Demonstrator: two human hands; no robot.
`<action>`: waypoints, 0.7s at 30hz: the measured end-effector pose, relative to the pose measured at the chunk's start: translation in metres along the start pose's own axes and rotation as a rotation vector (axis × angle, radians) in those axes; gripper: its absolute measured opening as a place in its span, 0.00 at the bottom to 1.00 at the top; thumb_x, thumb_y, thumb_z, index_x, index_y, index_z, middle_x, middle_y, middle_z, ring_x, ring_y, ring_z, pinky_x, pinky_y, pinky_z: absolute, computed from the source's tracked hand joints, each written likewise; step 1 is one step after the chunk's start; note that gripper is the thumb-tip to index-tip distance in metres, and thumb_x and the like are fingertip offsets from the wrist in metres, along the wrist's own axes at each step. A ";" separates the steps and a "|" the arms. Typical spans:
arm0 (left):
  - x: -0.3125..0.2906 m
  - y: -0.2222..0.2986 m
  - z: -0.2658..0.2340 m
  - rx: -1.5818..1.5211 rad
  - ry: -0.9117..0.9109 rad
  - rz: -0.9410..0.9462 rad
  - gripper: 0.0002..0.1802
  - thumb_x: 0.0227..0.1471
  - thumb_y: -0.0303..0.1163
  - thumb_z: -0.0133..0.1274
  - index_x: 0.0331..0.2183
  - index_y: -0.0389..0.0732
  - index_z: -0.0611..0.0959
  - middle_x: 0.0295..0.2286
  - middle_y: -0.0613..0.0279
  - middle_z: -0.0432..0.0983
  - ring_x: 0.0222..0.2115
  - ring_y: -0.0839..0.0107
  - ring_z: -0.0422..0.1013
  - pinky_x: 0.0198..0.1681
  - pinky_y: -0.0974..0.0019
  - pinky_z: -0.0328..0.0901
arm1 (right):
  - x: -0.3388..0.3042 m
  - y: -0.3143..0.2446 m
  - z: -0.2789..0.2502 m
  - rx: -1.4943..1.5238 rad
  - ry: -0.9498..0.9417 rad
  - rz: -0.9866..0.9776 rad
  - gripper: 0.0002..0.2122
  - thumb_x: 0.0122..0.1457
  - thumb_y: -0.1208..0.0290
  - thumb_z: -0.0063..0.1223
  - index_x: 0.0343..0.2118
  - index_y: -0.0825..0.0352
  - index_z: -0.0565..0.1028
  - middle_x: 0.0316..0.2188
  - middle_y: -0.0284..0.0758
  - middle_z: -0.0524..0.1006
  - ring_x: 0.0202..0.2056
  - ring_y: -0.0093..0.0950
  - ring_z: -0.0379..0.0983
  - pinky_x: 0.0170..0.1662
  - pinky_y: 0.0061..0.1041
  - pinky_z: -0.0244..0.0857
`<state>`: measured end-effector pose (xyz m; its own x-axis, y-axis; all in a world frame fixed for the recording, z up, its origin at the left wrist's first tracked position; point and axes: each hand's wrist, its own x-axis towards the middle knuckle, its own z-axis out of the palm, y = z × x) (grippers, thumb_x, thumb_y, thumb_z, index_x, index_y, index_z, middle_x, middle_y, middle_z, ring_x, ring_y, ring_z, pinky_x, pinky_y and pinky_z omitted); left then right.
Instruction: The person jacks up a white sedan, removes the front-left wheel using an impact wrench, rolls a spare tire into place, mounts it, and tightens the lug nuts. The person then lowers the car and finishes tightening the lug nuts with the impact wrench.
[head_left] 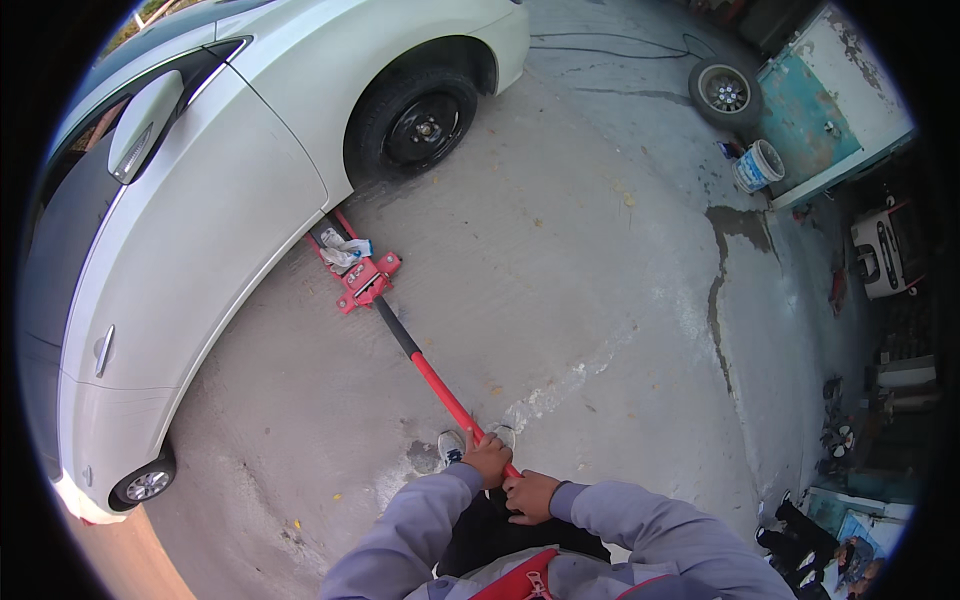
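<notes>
My left hand (488, 459) is wrapped round the red handle of a floor jack, a little farther up than my right hand (530, 497), which grips the same handle close to its end. The long jack handle (440, 386) has a black sleeve partway along and slopes away to the left. Its red jack body (366, 283) reaches under the side of a white car (235, 180), just behind the front wheel. On the jack lies a crumpled pair of white and blue gloves (346, 254). The jack's lifting end is hidden beneath the car.
The car's front wheel (415, 125) shows a bare black rim. A loose wheel (724, 93) lies by a peeling teal and white panel (815, 110), near a white bucket (758, 166). A dark wet streak (722, 290) runs across the concrete. Assorted clutter lines the right side.
</notes>
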<state>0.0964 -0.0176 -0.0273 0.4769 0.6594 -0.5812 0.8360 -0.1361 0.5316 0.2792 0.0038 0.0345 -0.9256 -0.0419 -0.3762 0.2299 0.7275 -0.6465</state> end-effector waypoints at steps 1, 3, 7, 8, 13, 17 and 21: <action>-0.016 -0.009 -0.033 0.015 0.002 0.028 0.28 0.44 0.41 0.63 0.49 0.47 0.80 0.50 0.55 0.71 0.64 0.50 0.57 0.66 0.22 0.38 | 0.007 -0.016 -0.039 0.021 0.085 -0.069 0.17 0.55 0.50 0.62 0.20 0.59 0.78 0.24 0.27 0.78 0.41 0.27 0.75 0.37 0.35 0.69; -0.059 -0.039 -0.096 0.002 0.216 0.150 0.20 0.40 0.41 0.65 0.40 0.50 0.85 0.43 0.58 0.74 0.57 0.55 0.65 0.69 0.34 0.43 | 0.032 -0.045 -0.122 0.207 0.273 -0.114 0.18 0.52 0.50 0.66 0.20 0.61 0.79 0.20 0.34 0.76 0.32 0.33 0.76 0.33 0.34 0.69; -0.138 -0.118 -0.230 0.030 0.677 0.158 0.19 0.41 0.37 0.63 0.40 0.49 0.83 0.42 0.58 0.76 0.51 0.55 0.68 0.57 0.51 0.60 | 0.141 -0.087 -0.294 0.443 0.398 -0.017 0.13 0.55 0.61 0.66 0.25 0.68 0.80 0.22 0.37 0.81 0.24 0.27 0.79 0.30 0.27 0.72; -0.159 -0.135 -0.264 0.058 0.770 0.131 0.19 0.45 0.36 0.62 0.43 0.49 0.84 0.43 0.57 0.78 0.51 0.55 0.68 0.57 0.53 0.62 | 0.170 -0.095 -0.331 0.430 0.474 0.050 0.14 0.58 0.61 0.63 0.27 0.71 0.80 0.24 0.42 0.83 0.24 0.28 0.81 0.31 0.25 0.74; -0.182 -0.153 -0.305 -0.334 0.620 0.073 0.14 0.53 0.34 0.58 0.42 0.44 0.80 0.43 0.55 0.76 0.48 0.54 0.72 0.56 0.56 0.65 | 0.210 -0.110 -0.360 0.289 0.710 0.115 0.17 0.57 0.55 0.56 0.32 0.67 0.84 0.28 0.44 0.83 0.32 0.42 0.80 0.40 0.39 0.74; -0.145 -0.133 -0.248 -0.427 0.718 0.078 0.11 0.51 0.37 0.58 0.35 0.43 0.79 0.36 0.56 0.75 0.44 0.52 0.73 0.55 0.56 0.66 | 0.149 -0.088 -0.291 0.269 0.879 0.006 0.15 0.58 0.55 0.58 0.26 0.63 0.82 0.25 0.40 0.82 0.32 0.42 0.80 0.36 0.41 0.72; -0.082 -0.086 -0.140 -0.284 0.620 0.207 0.15 0.49 0.42 0.59 0.38 0.47 0.77 0.43 0.53 0.73 0.57 0.42 0.64 0.64 0.42 0.55 | 0.085 -0.070 -0.180 0.351 0.924 -0.096 0.12 0.54 0.60 0.65 0.21 0.62 0.78 0.19 0.35 0.78 0.23 0.37 0.76 0.28 0.37 0.69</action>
<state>-0.0523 0.0432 0.0608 0.3058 0.9513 -0.0385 0.6015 -0.1617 0.7823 0.1297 0.0729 0.1674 -0.7816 0.5686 0.2563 0.0797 0.4986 -0.8631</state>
